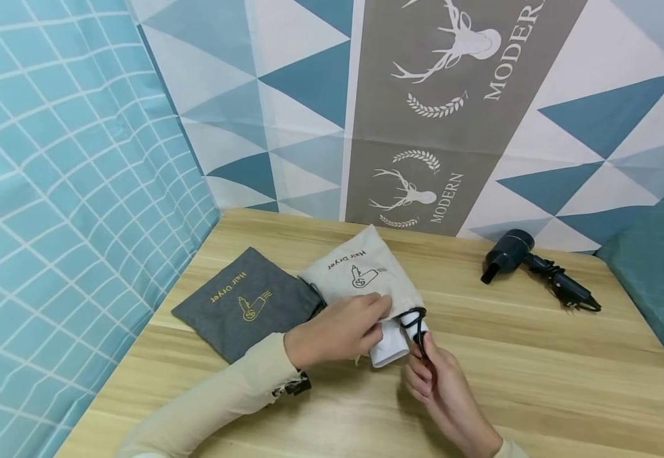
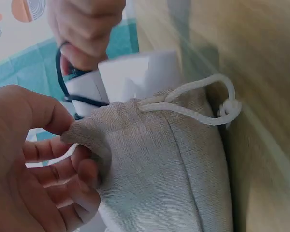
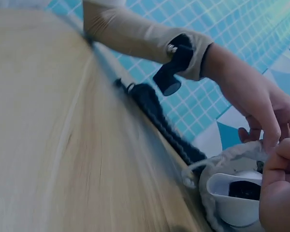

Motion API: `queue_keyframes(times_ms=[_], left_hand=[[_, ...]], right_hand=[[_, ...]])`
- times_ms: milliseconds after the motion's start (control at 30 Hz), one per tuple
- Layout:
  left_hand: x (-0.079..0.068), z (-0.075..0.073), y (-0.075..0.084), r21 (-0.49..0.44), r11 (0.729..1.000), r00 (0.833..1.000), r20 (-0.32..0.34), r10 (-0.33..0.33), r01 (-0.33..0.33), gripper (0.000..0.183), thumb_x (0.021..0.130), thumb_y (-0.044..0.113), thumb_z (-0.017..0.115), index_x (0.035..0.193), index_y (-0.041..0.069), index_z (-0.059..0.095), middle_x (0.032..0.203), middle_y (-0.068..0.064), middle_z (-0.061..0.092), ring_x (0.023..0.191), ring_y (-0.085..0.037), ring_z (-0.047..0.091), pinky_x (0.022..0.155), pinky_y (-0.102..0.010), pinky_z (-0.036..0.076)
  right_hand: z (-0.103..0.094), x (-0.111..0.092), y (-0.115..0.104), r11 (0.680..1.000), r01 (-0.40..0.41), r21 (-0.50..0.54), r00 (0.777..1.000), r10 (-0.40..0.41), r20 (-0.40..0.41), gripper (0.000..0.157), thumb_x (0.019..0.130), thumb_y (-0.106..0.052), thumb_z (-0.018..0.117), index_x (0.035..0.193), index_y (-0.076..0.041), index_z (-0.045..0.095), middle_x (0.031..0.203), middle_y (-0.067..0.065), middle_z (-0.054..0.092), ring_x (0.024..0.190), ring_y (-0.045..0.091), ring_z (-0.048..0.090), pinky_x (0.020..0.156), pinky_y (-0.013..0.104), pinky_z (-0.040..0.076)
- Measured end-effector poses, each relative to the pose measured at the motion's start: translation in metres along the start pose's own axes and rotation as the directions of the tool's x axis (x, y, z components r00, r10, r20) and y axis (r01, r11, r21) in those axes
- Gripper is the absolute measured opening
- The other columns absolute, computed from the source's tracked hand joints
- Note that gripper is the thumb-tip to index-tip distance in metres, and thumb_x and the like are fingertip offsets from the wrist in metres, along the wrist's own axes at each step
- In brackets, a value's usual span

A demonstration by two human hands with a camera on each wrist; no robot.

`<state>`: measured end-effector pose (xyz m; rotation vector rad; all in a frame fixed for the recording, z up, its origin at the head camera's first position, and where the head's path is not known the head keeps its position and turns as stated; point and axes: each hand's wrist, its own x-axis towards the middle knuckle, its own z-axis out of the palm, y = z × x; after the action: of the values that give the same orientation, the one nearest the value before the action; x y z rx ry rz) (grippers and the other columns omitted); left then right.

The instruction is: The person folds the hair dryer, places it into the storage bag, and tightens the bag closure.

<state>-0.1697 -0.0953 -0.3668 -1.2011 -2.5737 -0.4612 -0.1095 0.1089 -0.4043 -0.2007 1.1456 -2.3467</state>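
A beige drawstring bag (image 1: pixel 366 270) printed "Hair Dryer" lies on the table, its mouth toward me. A white hair dryer (image 1: pixel 389 345) sits partly inside, its nozzle and handle sticking out of the mouth. My left hand (image 1: pixel 340 327) pinches the bag's rim between thumb and fingers, plain in the left wrist view. With my right hand (image 1: pixel 443 385) I grip the dryer's handle end and its looped black cord (image 1: pixel 418 327). A white drawstring (image 2: pixel 203 118) loops out at the bag's side. The dryer's body is hidden in the cloth.
Left of the beige bag lies a dark grey bag (image 1: pixel 240 302), also printed "Hair Dryer". A black hair dryer (image 1: pixel 509 251) with its cord bundled (image 1: pixel 567 289) rests at the back right of the wooden table (image 1: pixel 515 362). Patterned cloth walls (image 1: pixel 303 114) stand behind and left.
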Motion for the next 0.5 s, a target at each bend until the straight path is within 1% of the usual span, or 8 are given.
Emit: queue_keyframes(times_ms=[67, 167, 200, 267, 333, 433, 500], left_hand=[[0.003, -0.002, 0.001, 0.015, 1.0, 1.0, -0.01, -0.027, 0.027, 0.018, 0.079, 0.015, 0.054, 0.091, 0.015, 0.041, 0.069, 0.008, 0.036, 0.053, -0.006, 0.038, 0.041, -0.016, 0.029], [0.01, -0.007, 0.004, 0.055, 0.997, 0.999, -0.017, -0.05, 0.051, 0.024, 0.078, 0.018, 0.054, 0.097, 0.014, 0.039, 0.071, 0.007, 0.037, 0.054, -0.007, 0.038, 0.038, -0.017, 0.029], [0.013, -0.008, 0.005, 0.074, 0.996, 0.998, -0.018, -0.053, 0.054, 0.026, 0.078, 0.019, 0.053, 0.099, 0.014, 0.04, 0.073, 0.007, 0.038, 0.054, -0.007, 0.038, 0.037, -0.018, 0.029], [0.019, -0.012, 0.006, 0.097, 0.994, 0.998, -0.006, -0.056, 0.056, 0.027, 0.078, 0.021, 0.052, 0.102, 0.014, 0.041, 0.074, 0.006, 0.038, 0.054, -0.007, 0.039, 0.036, -0.018, 0.03], [0.022, -0.016, 0.004, 0.106, 0.992, 0.998, 0.015, -0.064, 0.062, 0.024, 0.079, 0.02, 0.052, 0.1, 0.014, 0.043, 0.073, 0.006, 0.038, 0.054, -0.007, 0.04, 0.036, -0.019, 0.031], [0.024, -0.019, 0.0, 0.1, 0.993, 0.996, 0.044, -0.071, 0.066, 0.015, 0.082, 0.019, 0.052, 0.096, 0.015, 0.046, 0.07, 0.007, 0.039, 0.053, -0.007, 0.041, 0.039, -0.02, 0.032], [0.024, -0.019, -0.004, 0.104, 0.993, 0.998, 0.035, -0.053, 0.049, 0.008, 0.085, 0.018, 0.051, 0.092, 0.016, 0.049, 0.07, 0.007, 0.04, 0.053, -0.007, 0.041, 0.041, -0.02, 0.032]], right_hand=[[0.001, 0.001, 0.0, 0.997, -0.006, -0.071, 1.0, 0.006, 0.005, 0.035, 0.099, -0.033, 0.025, 0.085, -0.006, 0.041, 0.057, -0.003, 0.033, 0.044, 0.01, 0.028, 0.04, 0.022, 0.024], [0.004, 0.003, 0.0, 0.984, -0.01, -0.177, 1.0, 0.012, 0.009, 0.033, 0.099, -0.032, 0.028, 0.082, -0.007, 0.042, 0.055, -0.003, 0.033, 0.043, 0.009, 0.033, 0.038, 0.024, 0.024], [0.005, 0.003, -0.001, 0.979, -0.013, -0.205, 1.0, 0.015, 0.004, 0.033, 0.099, -0.032, 0.029, 0.081, -0.008, 0.042, 0.055, -0.003, 0.033, 0.043, 0.009, 0.034, 0.038, 0.025, 0.024], [0.009, 0.004, -0.001, 0.969, -0.028, -0.246, 0.999, 0.02, -0.038, 0.033, 0.098, -0.034, 0.032, 0.078, -0.009, 0.041, 0.055, -0.003, 0.034, 0.043, 0.009, 0.035, 0.038, 0.025, 0.024], [0.011, 0.003, -0.001, 0.961, -0.048, -0.272, 0.996, 0.025, -0.09, 0.033, 0.097, -0.035, 0.035, 0.077, -0.009, 0.04, 0.055, -0.003, 0.033, 0.042, 0.009, 0.035, 0.039, 0.025, 0.024], [0.014, 0.001, -0.002, 0.951, -0.102, -0.291, 0.985, 0.055, -0.165, 0.034, 0.095, -0.038, 0.039, 0.076, -0.009, 0.04, 0.055, -0.002, 0.034, 0.043, 0.01, 0.035, 0.041, 0.024, 0.028], [0.015, 0.0, -0.002, 0.944, -0.133, -0.3, 0.984, 0.09, -0.154, 0.034, 0.095, -0.038, 0.04, 0.077, -0.009, 0.041, 0.055, -0.002, 0.035, 0.043, 0.01, 0.037, 0.041, 0.023, 0.03]])
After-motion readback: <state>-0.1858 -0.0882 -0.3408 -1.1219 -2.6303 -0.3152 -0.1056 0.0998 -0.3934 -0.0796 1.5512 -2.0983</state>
